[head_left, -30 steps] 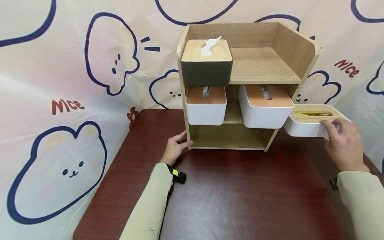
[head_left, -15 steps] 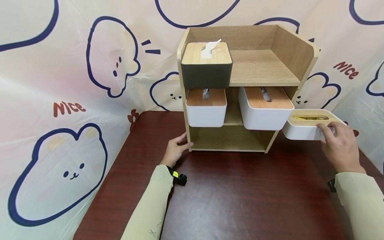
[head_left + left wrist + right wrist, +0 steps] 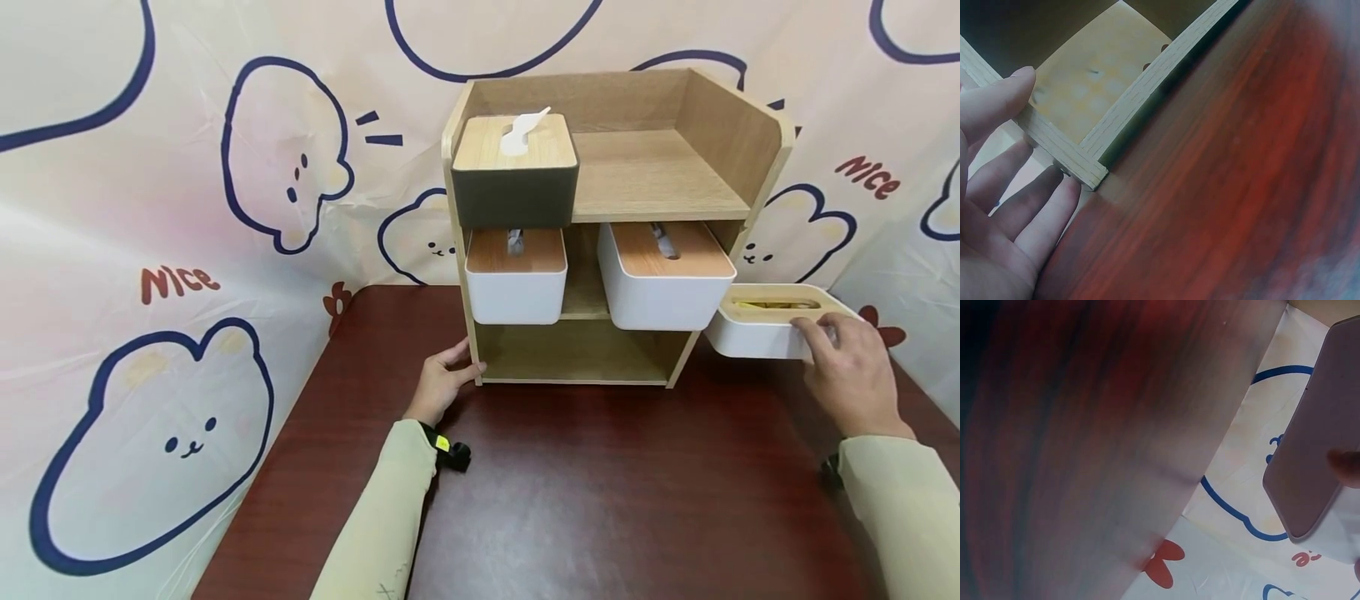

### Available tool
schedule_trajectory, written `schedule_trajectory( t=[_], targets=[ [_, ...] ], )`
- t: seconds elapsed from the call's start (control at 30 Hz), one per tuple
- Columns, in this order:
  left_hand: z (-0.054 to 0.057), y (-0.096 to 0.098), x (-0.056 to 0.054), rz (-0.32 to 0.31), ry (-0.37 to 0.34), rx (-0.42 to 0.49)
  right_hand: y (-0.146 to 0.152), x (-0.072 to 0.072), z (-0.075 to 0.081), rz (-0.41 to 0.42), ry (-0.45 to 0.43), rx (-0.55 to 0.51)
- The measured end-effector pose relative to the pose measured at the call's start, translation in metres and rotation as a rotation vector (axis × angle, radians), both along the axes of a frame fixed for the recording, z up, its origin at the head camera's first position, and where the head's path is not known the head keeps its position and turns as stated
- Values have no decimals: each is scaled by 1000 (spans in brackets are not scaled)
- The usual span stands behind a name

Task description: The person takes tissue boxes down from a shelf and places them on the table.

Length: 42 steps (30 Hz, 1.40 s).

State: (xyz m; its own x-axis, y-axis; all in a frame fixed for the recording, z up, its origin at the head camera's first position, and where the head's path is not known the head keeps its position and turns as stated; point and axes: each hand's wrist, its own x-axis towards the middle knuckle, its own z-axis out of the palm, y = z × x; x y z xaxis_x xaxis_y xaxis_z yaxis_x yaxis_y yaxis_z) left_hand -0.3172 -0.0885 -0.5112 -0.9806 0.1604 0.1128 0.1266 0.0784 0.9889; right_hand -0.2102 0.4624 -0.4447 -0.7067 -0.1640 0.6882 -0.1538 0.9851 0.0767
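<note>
My left hand (image 3: 438,387) grips the lower front of the wooden desk shelf (image 3: 660,179) by its left side panel. In the left wrist view the thumb lies over the panel's inner side, with the other fingers along its outer side. My right hand (image 3: 855,375) holds a low white tissue box (image 3: 757,340) by its front right part, beside the shelf's right side. Its pale wood lid has a long slot showing something yellow. The right wrist view catches the box's flat underside (image 3: 1316,431), raised off the table; most of the right hand is out of that view.
A dark tissue box (image 3: 517,196) with a wooden lid stands on the shelf's top left. Two white wood-lidded tissue boxes, a left one (image 3: 516,296) and a right one (image 3: 667,300), jut from the middle level. Dark red table (image 3: 600,500) below; bear-print cloth (image 3: 300,375) behind.
The right hand has brought the low white tissue box slightly lower and left, closer to the shelf. The left hand keeps its place on the panel. The head view has tilted up a little.
</note>
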Motion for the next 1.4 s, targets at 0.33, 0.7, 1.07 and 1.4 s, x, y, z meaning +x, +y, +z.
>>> schedule_trajectory(
  t=[0.33, 0.7, 1.07, 1.4],
  targets=[
    [-2, 2, 2, 28, 12, -13, 2, -2, -3, 38, 1, 13],
    [-4, 3, 2, 24, 22, -4, 4, -6, -1, 53, -11, 40],
    [-3, 2, 3, 21, 10, -4, 5, -11, -2, 66, -49, 34],
    [-1, 1, 1, 20, 9, -20, 7, -13, -3, 80, -62, 20]
  ],
)
